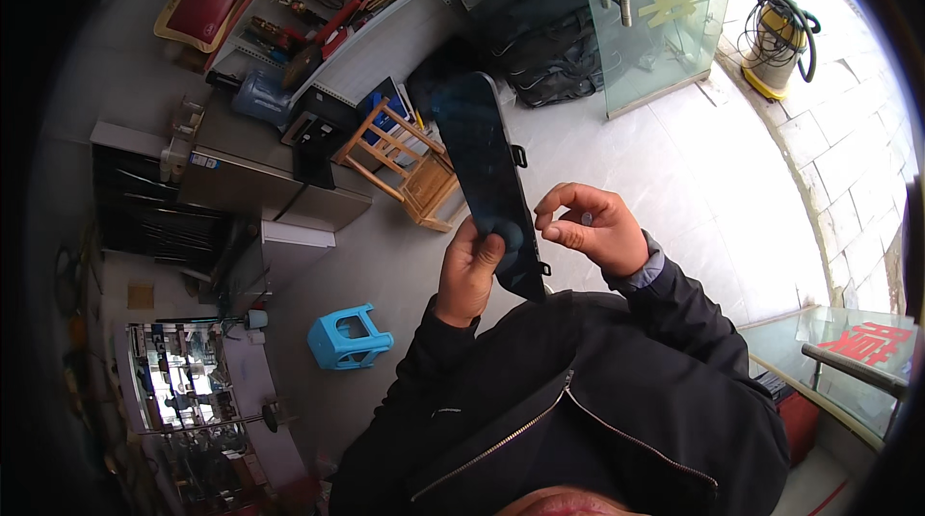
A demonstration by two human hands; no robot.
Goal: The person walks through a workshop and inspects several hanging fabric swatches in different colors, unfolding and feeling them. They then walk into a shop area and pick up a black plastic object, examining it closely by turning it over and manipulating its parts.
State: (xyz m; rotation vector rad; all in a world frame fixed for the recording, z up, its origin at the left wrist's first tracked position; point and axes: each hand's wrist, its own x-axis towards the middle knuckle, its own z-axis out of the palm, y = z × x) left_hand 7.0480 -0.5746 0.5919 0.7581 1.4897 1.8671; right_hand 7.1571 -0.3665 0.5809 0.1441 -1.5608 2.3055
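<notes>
Left hand (466, 273) grips the long dark panel (482, 155), thumb on its face, fingers hidden behind. Right hand (609, 233) curled just right of its edge; can't tell if it's pinching anything. Panel's long axis runs away from torso (578, 352), far end leaning left.
</notes>
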